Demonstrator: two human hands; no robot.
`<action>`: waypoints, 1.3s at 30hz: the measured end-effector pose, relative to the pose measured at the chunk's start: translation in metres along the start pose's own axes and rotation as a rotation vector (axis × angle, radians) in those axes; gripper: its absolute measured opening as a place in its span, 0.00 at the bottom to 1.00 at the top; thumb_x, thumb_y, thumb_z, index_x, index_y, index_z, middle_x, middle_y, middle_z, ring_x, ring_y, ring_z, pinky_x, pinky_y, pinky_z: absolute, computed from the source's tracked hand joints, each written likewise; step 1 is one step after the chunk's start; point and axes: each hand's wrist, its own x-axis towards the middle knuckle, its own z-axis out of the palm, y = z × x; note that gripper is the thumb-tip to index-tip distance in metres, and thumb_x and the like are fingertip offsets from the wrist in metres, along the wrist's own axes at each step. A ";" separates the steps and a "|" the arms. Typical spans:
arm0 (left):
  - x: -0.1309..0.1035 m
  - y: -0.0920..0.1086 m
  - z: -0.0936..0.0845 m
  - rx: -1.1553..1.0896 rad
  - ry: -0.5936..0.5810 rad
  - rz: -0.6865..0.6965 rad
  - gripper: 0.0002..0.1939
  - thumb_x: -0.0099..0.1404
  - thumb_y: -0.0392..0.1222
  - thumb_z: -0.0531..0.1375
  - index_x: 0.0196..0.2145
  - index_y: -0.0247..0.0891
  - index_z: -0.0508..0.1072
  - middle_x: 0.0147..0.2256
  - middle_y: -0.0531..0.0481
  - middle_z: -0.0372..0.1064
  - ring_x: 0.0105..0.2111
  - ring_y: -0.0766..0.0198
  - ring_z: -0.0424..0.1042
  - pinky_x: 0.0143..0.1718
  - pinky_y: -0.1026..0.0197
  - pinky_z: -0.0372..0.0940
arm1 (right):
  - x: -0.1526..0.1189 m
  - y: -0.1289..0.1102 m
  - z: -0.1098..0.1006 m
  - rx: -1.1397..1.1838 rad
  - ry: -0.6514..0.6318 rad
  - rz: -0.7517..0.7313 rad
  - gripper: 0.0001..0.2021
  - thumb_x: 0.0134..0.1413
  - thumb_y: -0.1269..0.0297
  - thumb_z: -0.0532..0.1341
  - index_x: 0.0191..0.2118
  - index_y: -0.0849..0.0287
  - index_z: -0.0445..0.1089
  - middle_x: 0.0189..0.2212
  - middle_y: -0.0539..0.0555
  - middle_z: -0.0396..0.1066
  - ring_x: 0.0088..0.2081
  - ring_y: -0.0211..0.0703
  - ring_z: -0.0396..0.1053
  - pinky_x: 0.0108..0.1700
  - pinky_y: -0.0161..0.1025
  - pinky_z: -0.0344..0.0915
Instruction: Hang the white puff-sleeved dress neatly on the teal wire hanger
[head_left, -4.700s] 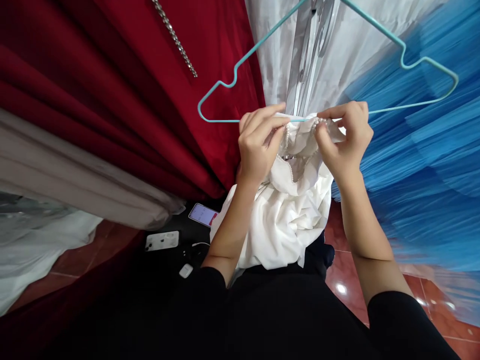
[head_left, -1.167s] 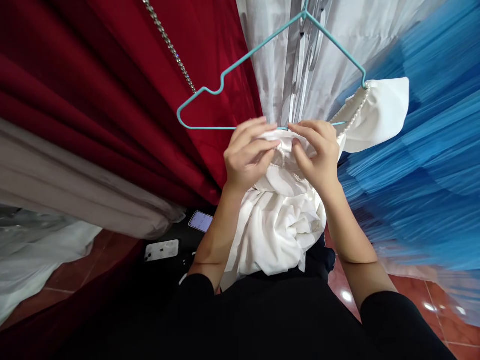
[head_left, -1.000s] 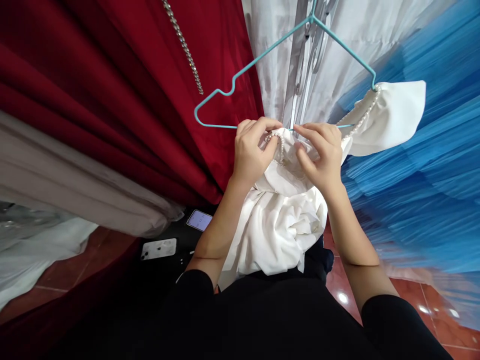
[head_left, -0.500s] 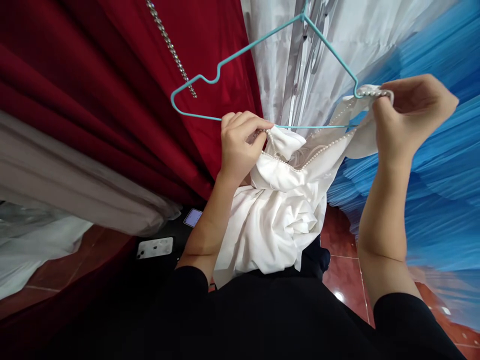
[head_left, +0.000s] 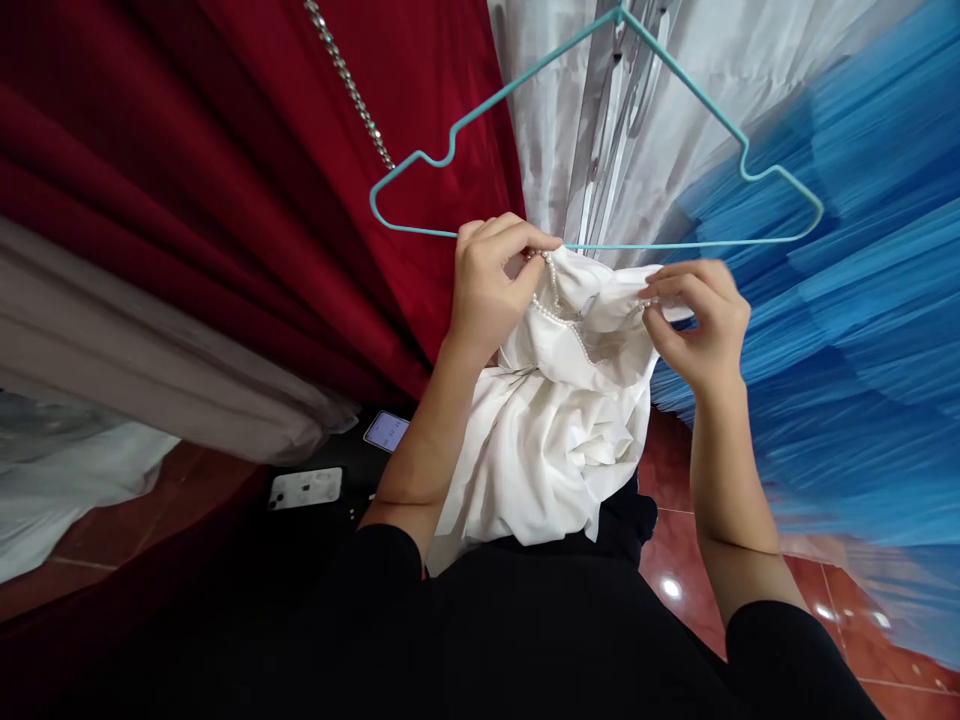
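A white dress [head_left: 540, 450] with pearl-beaded edging hangs bunched between my hands and down over my lap. My left hand [head_left: 495, 270] pinches its beaded upper edge, close to the hanger's bottom bar. On the other side, my right hand [head_left: 697, 320] grips a beaded part of the dress between thumb and fingers, below the bar. The light blue hanger [head_left: 540, 68] hangs above the dress, its right shoulder bare of cloth. Part of its bottom bar is hidden behind my left fingers.
Red cloth [head_left: 300, 200] with a jewelled strip hangs at the left, beside grey cloth [head_left: 150, 330]. Blue tulle [head_left: 862, 350] fills the right and white fabric [head_left: 720, 60] the back. Two phones, one white [head_left: 306, 488], one lit [head_left: 386, 430], lie at lower left.
My right hand has moved left and down, bringing the beaded part off the hanger's right end. The hanger sits slightly farther right in view. My left hand keeps its hold.
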 end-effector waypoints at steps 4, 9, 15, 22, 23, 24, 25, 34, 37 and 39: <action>-0.002 0.010 0.003 0.023 -0.001 0.018 0.11 0.71 0.31 0.62 0.42 0.45 0.81 0.42 0.52 0.82 0.46 0.54 0.80 0.64 0.43 0.68 | 0.021 -0.019 0.021 -0.020 0.079 -0.184 0.16 0.65 0.66 0.62 0.56 0.47 0.76 0.54 0.52 0.82 0.58 0.56 0.78 0.65 0.64 0.72; -0.017 0.015 0.006 0.013 0.043 0.057 0.05 0.74 0.39 0.65 0.44 0.47 0.81 0.49 0.50 0.81 0.56 0.49 0.77 0.69 0.38 0.63 | 0.021 -0.011 0.058 -0.025 0.053 -0.009 0.12 0.70 0.63 0.56 0.50 0.48 0.76 0.47 0.52 0.83 0.50 0.54 0.79 0.63 0.65 0.69; -0.063 -0.006 0.010 -0.074 0.525 -0.025 0.08 0.75 0.47 0.62 0.44 0.45 0.82 0.42 0.47 0.77 0.44 0.55 0.78 0.47 0.51 0.73 | 0.021 -0.011 0.059 0.014 0.222 -0.059 0.11 0.71 0.66 0.57 0.48 0.44 0.75 0.40 0.48 0.82 0.42 0.44 0.75 0.57 0.57 0.68; -0.027 -0.072 -0.045 -0.174 0.923 -0.110 0.06 0.65 0.32 0.62 0.38 0.41 0.74 0.34 0.55 0.70 0.31 0.67 0.70 0.36 0.56 0.65 | 0.018 -0.004 0.047 -0.051 0.089 -0.030 0.15 0.69 0.64 0.56 0.51 0.45 0.78 0.45 0.51 0.80 0.48 0.51 0.78 0.63 0.61 0.67; -0.014 -0.079 -0.055 -0.155 0.910 -0.065 0.05 0.66 0.34 0.63 0.38 0.42 0.74 0.33 0.55 0.70 0.30 0.67 0.68 0.34 0.56 0.64 | 0.018 -0.005 0.046 -0.047 0.078 -0.016 0.15 0.69 0.64 0.57 0.51 0.45 0.79 0.45 0.51 0.80 0.49 0.52 0.78 0.64 0.61 0.67; -0.001 -0.084 -0.063 -0.135 0.889 -0.010 0.05 0.65 0.35 0.64 0.38 0.43 0.74 0.33 0.55 0.69 0.28 0.68 0.66 0.32 0.57 0.62 | 0.017 -0.005 0.047 -0.039 0.074 -0.007 0.14 0.69 0.64 0.57 0.51 0.45 0.79 0.45 0.51 0.80 0.49 0.52 0.78 0.65 0.62 0.67; 0.011 -0.086 -0.070 -0.122 0.843 0.040 0.04 0.65 0.37 0.64 0.37 0.44 0.74 0.33 0.55 0.69 0.26 0.68 0.63 0.29 0.56 0.60 | 0.017 -0.006 0.047 -0.028 0.076 -0.003 0.14 0.68 0.64 0.57 0.51 0.45 0.79 0.45 0.51 0.80 0.49 0.51 0.78 0.65 0.62 0.67; 0.057 -0.059 -0.068 0.035 0.519 0.114 0.10 0.71 0.44 0.69 0.37 0.43 0.71 0.32 0.55 0.69 0.24 0.70 0.59 0.26 0.58 0.63 | 0.014 -0.007 0.053 0.002 0.041 0.090 0.14 0.70 0.65 0.56 0.50 0.44 0.78 0.46 0.53 0.78 0.53 0.56 0.78 0.70 0.68 0.63; 0.062 -0.050 -0.051 0.001 0.479 0.234 0.13 0.74 0.53 0.69 0.40 0.44 0.71 0.34 0.56 0.68 0.23 0.71 0.59 0.25 0.58 0.63 | 0.012 -0.007 0.054 0.010 0.050 0.080 0.13 0.70 0.64 0.57 0.51 0.44 0.78 0.46 0.53 0.78 0.54 0.56 0.78 0.70 0.69 0.63; 0.062 -0.034 -0.037 -0.035 0.449 0.285 0.18 0.80 0.61 0.63 0.43 0.45 0.71 0.34 0.55 0.67 0.24 0.72 0.61 0.26 0.59 0.64 | 0.013 -0.009 0.054 -0.009 0.073 0.062 0.13 0.70 0.63 0.58 0.50 0.45 0.79 0.45 0.52 0.79 0.52 0.55 0.78 0.68 0.69 0.65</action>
